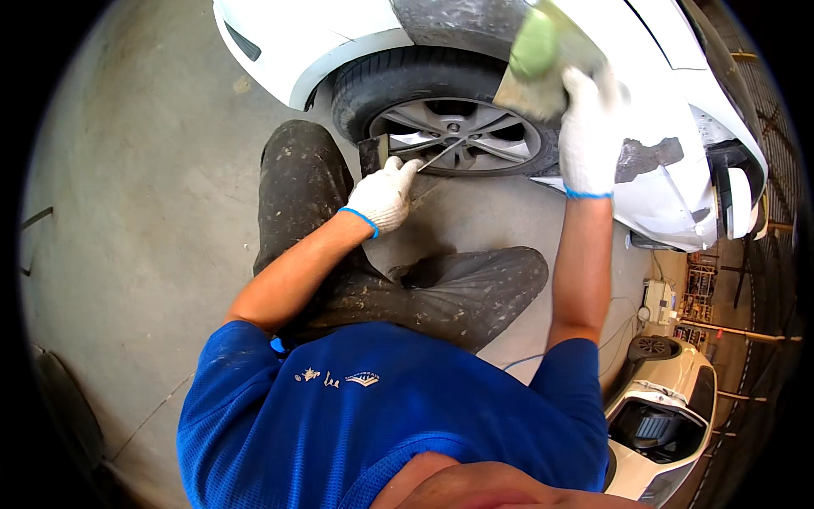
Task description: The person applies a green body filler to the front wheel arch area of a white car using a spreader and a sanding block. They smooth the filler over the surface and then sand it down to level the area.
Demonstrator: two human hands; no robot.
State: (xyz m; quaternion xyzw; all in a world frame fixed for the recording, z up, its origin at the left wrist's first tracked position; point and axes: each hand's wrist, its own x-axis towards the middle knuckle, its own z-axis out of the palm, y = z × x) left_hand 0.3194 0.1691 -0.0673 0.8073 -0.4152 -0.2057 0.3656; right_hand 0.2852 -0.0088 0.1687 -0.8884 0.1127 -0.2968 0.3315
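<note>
My left hand [386, 191], in a white glove with a blue cuff, grips a dark flat-bladed tool [370, 156] and a thin metal rod [437, 156], both in front of the car wheel [454, 120]. My right hand [591, 127], gloved alike, is closed on a motion-blurred flat spreader [526, 97] with a pale green patch of what looks like putty [532, 47]. It is over the grey sanded wheel arch [449, 19] of the white car [644, 102]; whether it touches the panel I cannot tell. A dark scuffed patch [649, 158] marks the bodywork to its right.
My bent legs [301, 191] in stained dark trousers rest on the concrete floor [136, 254] beside the car. Behind at the right are a beige car [691, 386], a light-coloured machine [655, 301], cables and racks [697, 288]. A dark object [68, 403] lies at the lower left.
</note>
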